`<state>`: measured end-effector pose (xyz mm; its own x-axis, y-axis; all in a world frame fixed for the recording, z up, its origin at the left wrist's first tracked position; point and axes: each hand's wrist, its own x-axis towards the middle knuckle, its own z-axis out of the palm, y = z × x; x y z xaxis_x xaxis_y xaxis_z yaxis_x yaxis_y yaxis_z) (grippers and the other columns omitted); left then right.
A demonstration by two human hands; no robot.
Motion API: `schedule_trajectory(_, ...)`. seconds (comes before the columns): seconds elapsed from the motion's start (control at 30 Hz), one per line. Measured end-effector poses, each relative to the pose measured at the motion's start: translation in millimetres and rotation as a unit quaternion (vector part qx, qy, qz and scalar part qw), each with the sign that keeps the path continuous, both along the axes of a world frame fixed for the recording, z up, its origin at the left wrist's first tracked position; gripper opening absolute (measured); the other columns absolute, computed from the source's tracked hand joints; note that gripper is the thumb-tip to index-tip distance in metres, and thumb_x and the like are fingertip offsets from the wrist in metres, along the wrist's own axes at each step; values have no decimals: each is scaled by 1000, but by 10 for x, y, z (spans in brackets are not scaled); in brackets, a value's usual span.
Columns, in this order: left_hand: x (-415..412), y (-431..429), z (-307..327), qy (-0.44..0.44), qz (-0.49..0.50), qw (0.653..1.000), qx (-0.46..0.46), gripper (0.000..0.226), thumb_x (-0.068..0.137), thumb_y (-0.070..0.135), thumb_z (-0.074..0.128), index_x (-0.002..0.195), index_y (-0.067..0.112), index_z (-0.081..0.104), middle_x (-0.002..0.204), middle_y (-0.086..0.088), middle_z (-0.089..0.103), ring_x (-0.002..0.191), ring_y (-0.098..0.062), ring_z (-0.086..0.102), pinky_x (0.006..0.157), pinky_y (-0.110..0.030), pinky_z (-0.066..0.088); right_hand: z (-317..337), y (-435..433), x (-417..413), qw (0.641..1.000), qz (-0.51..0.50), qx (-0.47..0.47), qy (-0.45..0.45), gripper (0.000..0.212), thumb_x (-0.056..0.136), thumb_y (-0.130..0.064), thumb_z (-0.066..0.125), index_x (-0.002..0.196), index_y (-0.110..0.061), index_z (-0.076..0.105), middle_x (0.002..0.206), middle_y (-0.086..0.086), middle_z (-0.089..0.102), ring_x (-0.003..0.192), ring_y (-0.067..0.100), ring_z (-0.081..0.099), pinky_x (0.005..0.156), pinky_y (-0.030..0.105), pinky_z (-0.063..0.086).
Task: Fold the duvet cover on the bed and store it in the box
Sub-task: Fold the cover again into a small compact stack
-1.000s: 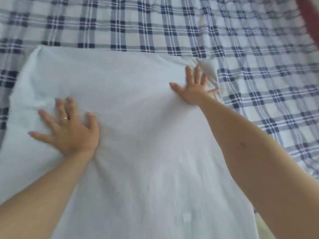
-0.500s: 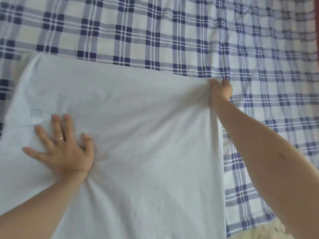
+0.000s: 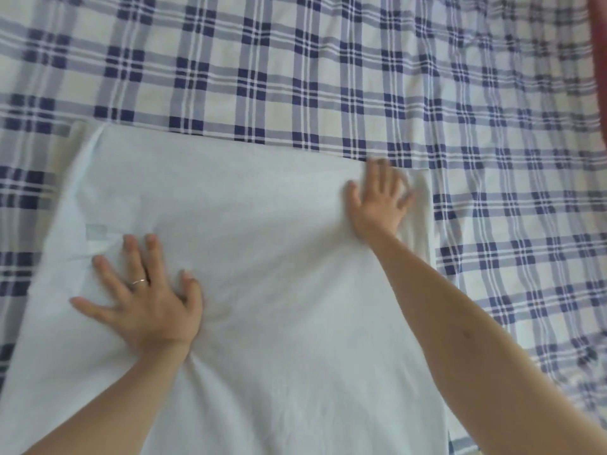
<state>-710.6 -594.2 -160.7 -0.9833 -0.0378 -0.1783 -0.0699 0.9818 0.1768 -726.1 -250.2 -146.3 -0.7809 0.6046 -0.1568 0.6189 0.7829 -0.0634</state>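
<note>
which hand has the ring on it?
The left hand, pressed flat on the white duvet cover nearer the camera; a thin ring sits on one finger. The right hand, by the cover's far right corner, shows none.

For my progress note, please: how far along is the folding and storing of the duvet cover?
Done: the pale blue duvet cover lies as a flat rectangle on the blue-and-white checked sheet, apparently folded. In hand: the left hand and right hand press flat on it. Left: further folds and storing; no box is visible.
</note>
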Motion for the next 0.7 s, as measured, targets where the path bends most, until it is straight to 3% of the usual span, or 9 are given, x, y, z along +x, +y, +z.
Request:
schedule_trajectory(0.07, 13, -8, 4, 10, 11, 1000, 0, 67, 87, 41, 27, 151, 25, 16, 160, 1, 8, 144, -38, 1, 100, -77, 2, 38, 31, -111, 978, -204, -49, -10, 64, 96, -57, 12, 152, -32, -6, 160, -5, -11, 147, 24, -11, 112, 60, -13)
schedule_trajectory(0.17, 29, -19, 10, 2, -3, 1000, 10, 66, 88, 38, 25, 152, 24, 15, 160, 0, 8, 144, -38, 0, 99, -77, 2, 156, -361, -29, 944, -325, -56, 21, 72, 98, -51, 24, 152, -16, -7, 159, 6, -14, 147, 27, -10, 113, 56, -11)
schedule_trajectory(0.23, 41, 21, 9, 6, -2, 1000, 21, 65, 89, 37, 26, 151, 22, 18, 160, 0, 9, 144, -39, 2, 99, -77, 2, 148, -772, 51, 965, -249, -63, 46, 70, 99, -41, 31, 152, -14, -5, 160, 4, -11, 147, 24, -10, 113, 52, -10)
schedule_trajectory(0.33, 39, 78, 35, 2, 0, 1000, 24, 64, 89, 35, 27, 151, 21, 20, 159, 0, 12, 144, -40, 7, 100, -77, 3, 101, -1641, -12, 990, -50, -115, 66, 62, 99, -34, 33, 153, -27, 3, 160, -8, -5, 147, 16, -8, 114, 46, -14)
schedule_trajectory(0.5, 49, -12, 36, 9, -6, 1000, 29, 61, 90, 35, 26, 150, 23, 22, 158, 1, 18, 143, -39, 11, 104, -73, 3, -38, -2108, -161, 993, -63, -56, 86, 62, 92, -39, 30, 152, -32, 12, 160, -7, 8, 147, 18, 6, 116, 47, -9)
schedule_trajectory(0.7, -517, -404, 53, 55, -152, 986, -33, 64, 89, 45, 28, 151, 27, 20, 159, 2, 14, 145, -30, 12, 108, -65, -2, -110, -2116, -223, 994, -53, -34, 93, 66, 88, -41, 29, 151, -28, 17, 159, -2, 13, 146, 22, 10, 115, 50, -4)
